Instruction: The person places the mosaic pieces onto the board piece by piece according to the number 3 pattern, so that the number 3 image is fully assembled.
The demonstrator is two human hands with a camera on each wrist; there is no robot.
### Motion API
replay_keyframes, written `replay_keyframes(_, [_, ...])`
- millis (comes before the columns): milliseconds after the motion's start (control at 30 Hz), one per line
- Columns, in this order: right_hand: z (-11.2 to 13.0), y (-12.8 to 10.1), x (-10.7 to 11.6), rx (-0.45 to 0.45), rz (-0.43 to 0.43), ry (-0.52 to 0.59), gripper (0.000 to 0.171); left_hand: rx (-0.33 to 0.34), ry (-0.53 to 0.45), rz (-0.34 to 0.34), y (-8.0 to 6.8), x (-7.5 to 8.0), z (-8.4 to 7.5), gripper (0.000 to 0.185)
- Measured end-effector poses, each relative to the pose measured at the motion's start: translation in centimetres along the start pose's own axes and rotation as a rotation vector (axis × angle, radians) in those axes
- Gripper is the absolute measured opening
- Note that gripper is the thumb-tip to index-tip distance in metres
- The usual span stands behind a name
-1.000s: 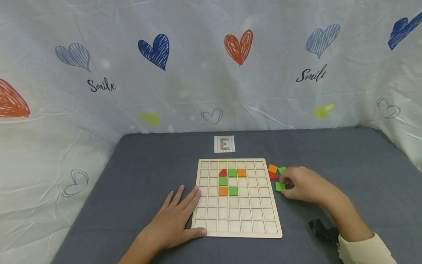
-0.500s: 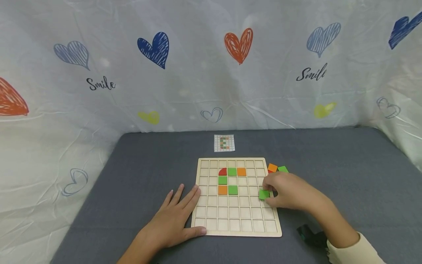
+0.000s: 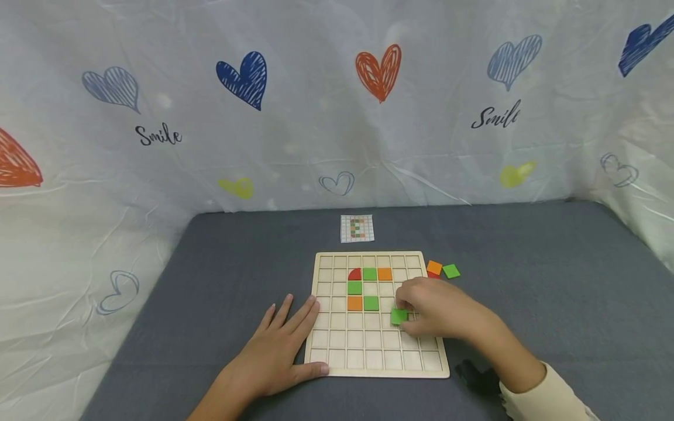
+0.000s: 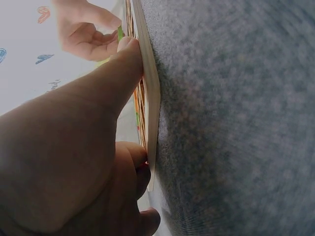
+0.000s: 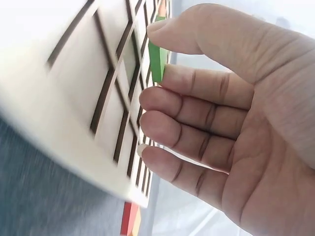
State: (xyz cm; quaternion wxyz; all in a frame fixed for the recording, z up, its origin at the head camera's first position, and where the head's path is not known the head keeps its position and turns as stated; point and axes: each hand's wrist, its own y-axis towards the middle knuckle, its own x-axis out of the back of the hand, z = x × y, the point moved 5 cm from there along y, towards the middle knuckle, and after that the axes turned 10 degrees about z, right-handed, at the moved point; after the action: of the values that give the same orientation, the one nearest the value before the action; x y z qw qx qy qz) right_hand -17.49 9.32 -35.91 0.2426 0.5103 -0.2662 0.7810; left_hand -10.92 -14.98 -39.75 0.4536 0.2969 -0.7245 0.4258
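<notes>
Green tile held over the grid board, mid-right.

Right hand (image 3: 439,314) pinches a green tile (image 3: 398,316) between thumb and forefinger above the wooden board (image 3: 337,365), just right of the placed tiles (image 3: 363,289); bare cells lie below and left. Left hand (image 3: 274,355) lies flat, fingers straight, against the board's left edge and near corner. Spare tiles (image 3: 442,270) sit off the far right corner.

pattern card (image 3: 357,228): flat on grey table (image 3: 526,245), near far edge, just beyond the board | loose orange tile (image 3: 434,268), green tile (image 3: 451,271): on table off the board's far right corner | heart-print "Smile" sheet (image 3: 316,117): backdrop behind far edge
</notes>
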Motion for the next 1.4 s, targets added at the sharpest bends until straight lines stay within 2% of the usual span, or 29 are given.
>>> replay_keyframes(267, [1.9, 1.6, -0.3, 0.026, -0.002, -0.042, 0.026, 0.007, 0.008, 0.002, 0.0, 0.0, 0.0, 0.094])
replay_keyframes(467, [3.0, 2.6, -0.4, 0.040, -0.024, -0.068, 0.023, 0.010, 0.011, 0.001, 0.0, 0.0, 0.0, 0.094])
replay_keyframes(667, [3.7, 3.4, -0.7, 0.037, -0.011, -0.070, 0.020, 0.007, 0.015, -0.006, 0.0, 0.0, -0.1, 0.094])
replay_keyframes(1033, [4.5, 4.4, -1.3, 0.053, -0.037, -0.089, 0.033, 0.001, 0.016, -0.019, -0.1, 0.0, -0.1, 0.094])
replay_keyframes(1267, [4.9, 4.8, -1.9, 0.089, -0.021, -0.070, 0.025, 0.004, 0.011, -0.005, -0.1, 0.0, -0.1, 0.093])
replay_keyframes(1400, [5.2, 4.9, -1.9, 0.103, -0.037, -0.099, 0.024, -0.002, 0.017, -0.018, -0.1, 0.1, -0.1, 0.093])
